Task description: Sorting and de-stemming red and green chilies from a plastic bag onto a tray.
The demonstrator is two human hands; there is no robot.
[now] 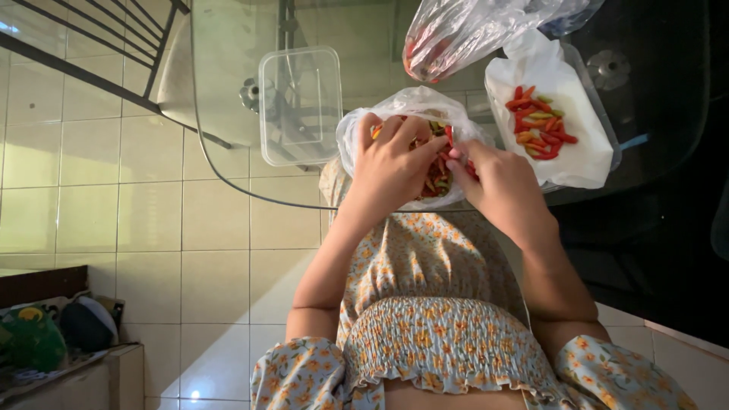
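From the head camera, looking straight down, the glass tabletop (228,114) carries everything, and the thin white plastic bag (357,129) of small chili peppers (439,178) sits at its near edge, right against the person's floral dress (425,304). Both hands are in the mouth of that bag. The left hand (391,167) is curled with its fingers dipped among the peppers; the right hand (501,182) meets it from the other side, fingertips pinched together on what looks like one small pepper or its stem.

The peppers seem light, smooth and a little slippery, easy to bruise if squeezed, so the stem end is probably the safest grip. The bag is limp film that will likely slump and slide on glass.

Beyond the bag to the left stands a clear lidded plastic container (300,106). Beyond it to the right lies a tray lined with white paper (585,163) holding a small heap of sorted peppers (538,125), and further back a second clear bag (463,34) runs off the top edge.

The fingers hide exactly what each hand holds, and the dim right side shows little.
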